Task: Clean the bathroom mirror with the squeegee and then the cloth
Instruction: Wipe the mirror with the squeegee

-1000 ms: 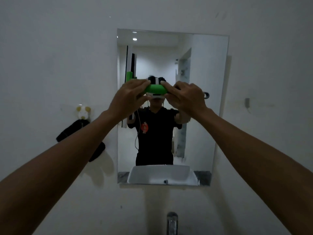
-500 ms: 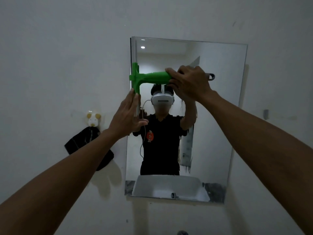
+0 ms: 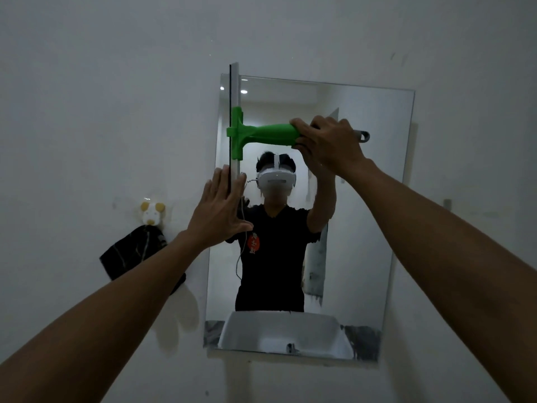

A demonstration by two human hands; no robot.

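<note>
Both my hands are up at the mirror [image 3: 363,228]. My right hand [image 3: 331,146] clenches the green squeegee [image 3: 261,135] handle, its blade upright along the mirror's left edge. My left hand [image 3: 220,213] is spread flat, fingers released, beside the blade's lower end.

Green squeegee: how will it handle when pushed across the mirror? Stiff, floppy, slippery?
Likely stiff: the squeegee stays straight, held only at its handle end by the right hand. Probably light, one grip carries it. The long blade may twist; the open left hand seems to steady its lower end.
</note>
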